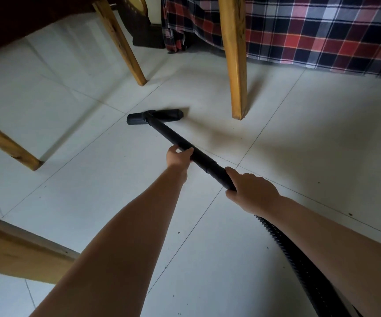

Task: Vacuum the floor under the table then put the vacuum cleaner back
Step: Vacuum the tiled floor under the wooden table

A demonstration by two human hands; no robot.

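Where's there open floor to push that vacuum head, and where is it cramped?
Bare tile lies between the vacuum head and the left leg, and right of the thick leg up to the plaid cloth. Crowded at the back, where the slanted leg, a dark object and the cloth bunch together.

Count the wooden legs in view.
4: back leg beyond the vacuum head, right leg beside it, left leg at the frame edge, near leg lower left. Others may be hidden.
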